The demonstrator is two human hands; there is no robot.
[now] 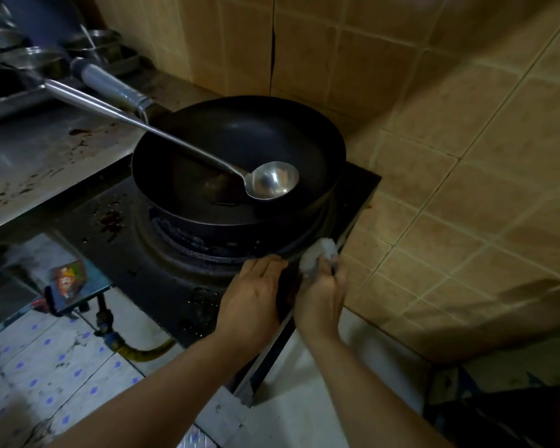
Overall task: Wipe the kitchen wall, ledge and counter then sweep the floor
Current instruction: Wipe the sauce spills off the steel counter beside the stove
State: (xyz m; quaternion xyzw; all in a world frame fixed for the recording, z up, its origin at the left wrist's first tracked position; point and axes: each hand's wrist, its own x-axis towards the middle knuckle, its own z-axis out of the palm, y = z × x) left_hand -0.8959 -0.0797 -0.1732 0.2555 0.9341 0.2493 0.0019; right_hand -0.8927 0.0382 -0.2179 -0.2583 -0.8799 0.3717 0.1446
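Note:
A black stove (pixel 162 273) carries a dark wok (pixel 240 156) with a steel ladle (pixel 272 182) lying in it. My left hand (pixel 253 295) rests flat on the stove's near right part, fingers straight. Just to its right, my right hand (pixel 324 292) grips a white cloth (pixel 317 253) and holds it against the stove's right edge, next to the tan tiled wall (pixel 466 176). Part of the cloth is hidden inside my fingers.
A stained steel counter (pixel 46 163) runs to the left, with metal bowls (pixel 29 56) stacked at the back. A yellow gas hose (pixel 149 352) hangs below the stove over the patterned tile floor (pixel 46 376). A white ledge (pixel 320 399) lies under my right forearm.

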